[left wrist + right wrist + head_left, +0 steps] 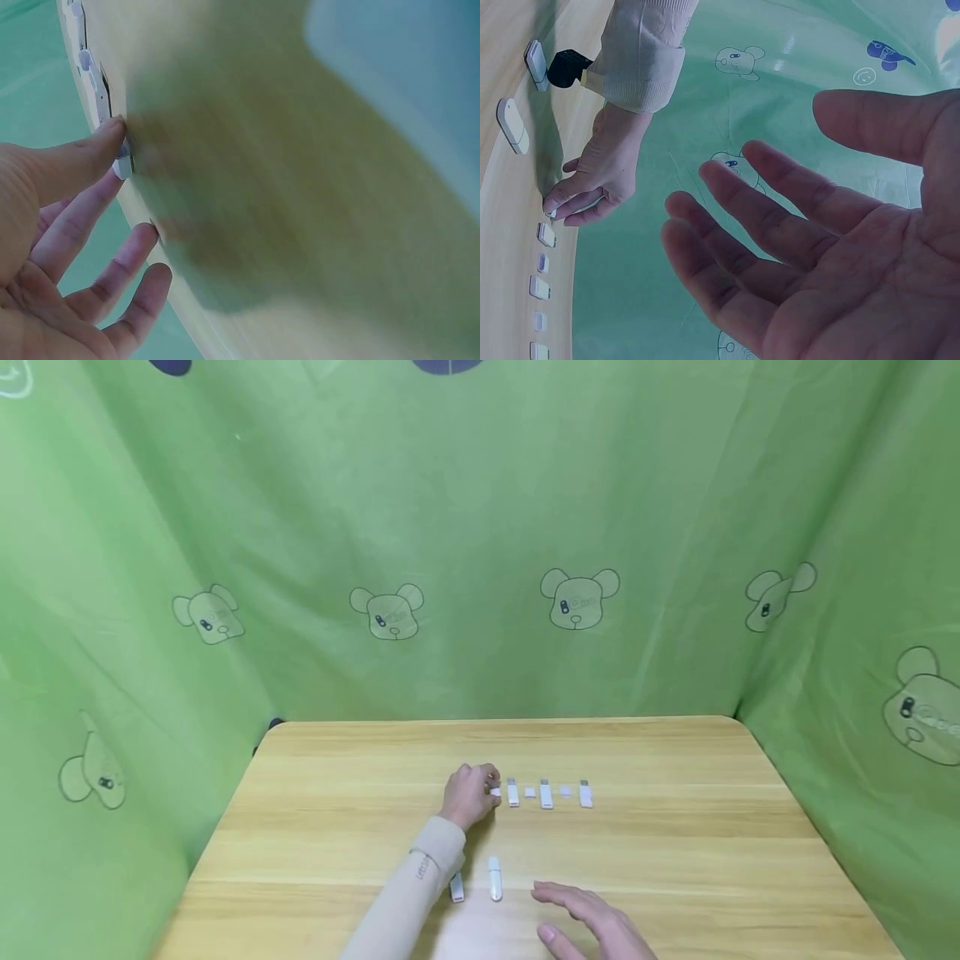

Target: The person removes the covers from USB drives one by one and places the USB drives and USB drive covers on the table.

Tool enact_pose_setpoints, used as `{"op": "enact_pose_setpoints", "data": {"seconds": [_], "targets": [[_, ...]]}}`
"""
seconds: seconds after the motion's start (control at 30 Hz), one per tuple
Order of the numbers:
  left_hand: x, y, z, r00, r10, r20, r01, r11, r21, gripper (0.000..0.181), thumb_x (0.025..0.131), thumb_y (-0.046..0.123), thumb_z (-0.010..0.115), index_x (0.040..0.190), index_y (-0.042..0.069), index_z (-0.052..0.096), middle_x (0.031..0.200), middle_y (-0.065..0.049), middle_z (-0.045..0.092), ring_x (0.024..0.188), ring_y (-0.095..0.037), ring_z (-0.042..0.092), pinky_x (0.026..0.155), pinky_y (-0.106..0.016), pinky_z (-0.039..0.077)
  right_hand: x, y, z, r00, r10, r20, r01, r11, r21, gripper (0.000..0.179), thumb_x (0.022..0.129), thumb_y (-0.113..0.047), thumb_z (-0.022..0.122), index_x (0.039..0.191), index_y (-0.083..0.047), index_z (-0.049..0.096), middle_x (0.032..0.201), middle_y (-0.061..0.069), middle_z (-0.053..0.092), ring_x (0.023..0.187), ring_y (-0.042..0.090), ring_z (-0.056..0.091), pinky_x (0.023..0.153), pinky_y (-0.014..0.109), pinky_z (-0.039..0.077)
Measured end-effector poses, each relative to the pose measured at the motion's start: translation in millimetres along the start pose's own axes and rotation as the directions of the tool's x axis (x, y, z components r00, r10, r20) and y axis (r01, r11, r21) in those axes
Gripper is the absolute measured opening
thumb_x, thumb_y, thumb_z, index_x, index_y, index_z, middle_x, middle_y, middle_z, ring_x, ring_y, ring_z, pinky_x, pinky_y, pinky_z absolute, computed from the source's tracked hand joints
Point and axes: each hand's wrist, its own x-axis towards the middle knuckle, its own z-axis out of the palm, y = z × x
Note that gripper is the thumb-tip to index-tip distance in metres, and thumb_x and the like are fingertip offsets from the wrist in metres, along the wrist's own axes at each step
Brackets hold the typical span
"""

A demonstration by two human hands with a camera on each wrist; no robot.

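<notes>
My left hand (468, 795) reaches to the left end of a row on the table and pinches a small white USB cap (123, 166) between thumb and fingers, at the tabletop. To its right lie a white USB flash drive (513, 792) with its metal plug bare, a loose cap (529, 792), a second drive (546, 794), a paler cap (566, 791) and a third drive (585, 794). My right hand (596, 922) hovers near the front with fingers spread and nothing in it, as the right wrist view confirms.
Nearer the front lie a capped white USB drive (495, 878) and another white drive (457, 887), partly covered by the left sleeve (405, 893). The wooden table (675, 852) has green curtains (480, 527) behind it and on both sides.
</notes>
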Motion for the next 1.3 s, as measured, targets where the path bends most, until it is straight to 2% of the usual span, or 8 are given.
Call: {"op": "enact_pose_setpoints", "data": {"seconds": [0.4, 0.53, 0.67, 0.8, 0.93, 1.03, 1.13, 1.3], "targets": [[-0.6, -4.2, 0.1, 1.0, 0.029, -0.006, -0.029, 0.999, 0.039, 0.04, 0.075, 0.016, 0.088, 0.112, 0.014, 0.072, 0.099, 0.002, 0.079, 0.084, -0.012, 0.056, 0.075, -0.024, 0.045, 0.7, 2.3, 3.3, 1.0, 0.019, 0.011, -0.019, 1.0, 0.014, 0.029, 0.098, -0.034, 0.066, 0.125, -0.027, 0.068, 0.129, -0.007, 0.071, 0.116, 0.012, 0.066, 0.086, 0.027, 0.056], [0.4, -6.2, 0.2, 0.999, 0.038, -0.026, -0.036, 0.997, 0.073, 0.049, 0.073, 0.02, 0.09, 0.118, 0.015, 0.07, 0.102, 0.0, 0.078, 0.084, -0.014, 0.058, 0.075, -0.026, 0.047, 0.9, 3.0, 3.3, 0.999, 0.045, 0.028, -0.045, 0.999, 0.022, 0.031, 0.098, -0.035, 0.066, 0.127, -0.025, 0.067, 0.13, -0.006, 0.071, 0.117, 0.015, 0.066, 0.087, 0.03, 0.056], [0.8, -7.1, -4.5, 0.996, 0.045, -0.08, -0.037, 0.994, 0.098, 0.061, 0.072, 0.024, 0.091, 0.126, 0.015, 0.065, 0.109, -0.003, 0.076, 0.091, -0.019, 0.061, 0.081, -0.031, 0.05, 2.5, 2.9, -0.2, 0.997, 0.078, 0.03, -0.079, 0.996, 0.03, 0.033, 0.097, -0.035, 0.067, 0.129, -0.023, 0.066, 0.131, -0.003, 0.07, 0.117, 0.023, 0.067, 0.088, 0.036, 0.057], [-3.6, -5.1, -17.1, 0.984, 0.057, -0.169, -0.04, 0.994, 0.098, 0.058, 0.075, 0.023, 0.089, 0.127, 0.015, 0.064, 0.113, -0.005, 0.076, 0.1, -0.023, 0.063, 0.088, -0.037, 0.052, 9.5, -0.4, -7.3, 0.997, 0.08, -0.019, -0.079, 0.997, 0.026, 0.034, 0.097, -0.031, 0.068, 0.128, -0.02, 0.066, 0.131, -0.002, 0.07, 0.116, 0.028, 0.067, 0.09, 0.041, 0.058], [-16.0, -2.7, -34.3, 0.975, 0.028, -0.221, -0.019, 0.999, 0.045, 0.049, 0.081, 0.023, 0.084, 0.125, 0.013, 0.065, 0.114, -0.008, 0.075, 0.103, -0.026, 0.064, 0.089, -0.04, 0.052, 18.9, -8.4, -14.5, 0.992, 0.092, -0.085, -0.091, 0.996, 0.017, 0.035, 0.096, -0.03, 0.07, 0.13, -0.023, 0.065, 0.132, -0.007, 0.069, 0.119, 0.022, 0.065, 0.093, 0.039, 0.057], [-31.8, -2.8, -47.9, 0.967, -0.021, -0.254, 0.018, 1.0, -0.015, 0.047, 0.082, 0.026, 0.083, 0.123, 0.012, 0.066, 0.116, -0.009, 0.075, 0.103, -0.025, 0.063, 0.089, -0.04, 0.051, 26.7, -14.6, -16.5, 0.987, 0.057, -0.148, -0.062, 0.998, -0.029, 0.035, 0.095, -0.028, 0.071, 0.13, -0.022, 0.066, 0.132, -0.009, 0.069, 0.119, 0.019, 0.065, 0.094, 0.036, 0.057], [-51.1, -3.3, -58.0, 0.949, -0.047, -0.313, 0.03, 0.998, -0.057, 0.044, 0.082, 0.028, 0.084, 0.119, 0.011, 0.068, 0.114, -0.009, 0.075, 0.102, -0.026, 0.065, 0.088, -0.042, 0.051, 35.3, -18.9, -15.3, 0.982, 0.018, -0.189, -0.035, 0.996, -0.087, 0.036, 0.095, -0.027, 0.072, 0.13, -0.019, 0.066, 0.129, -0.008, 0.07, 0.116, 0.018, 0.067, 0.091, 0.037, 0.058], [-83.8, 2.5, -61.5, 0.911, -0.03, -0.411, -0.021, 0.993, -0.118, 0.034, 0.086, 0.027, 0.081, 0.113, 0.009, 0.07, 0.105, -0.009, 0.076, 0.093, -0.025, 0.069, 0.08, -0.037, 0.056, 50.4, -21.2, -7.6, 0.98, 0.01, -0.199, -0.035, 0.992, -0.122, 0.04, 0.092, -0.022, 0.075, 0.13, -0.015, 0.066, 0.127, -0.003, 0.071, 0.11, 0.018, 0.068, 0.088, 0.039, 0.058]]}}
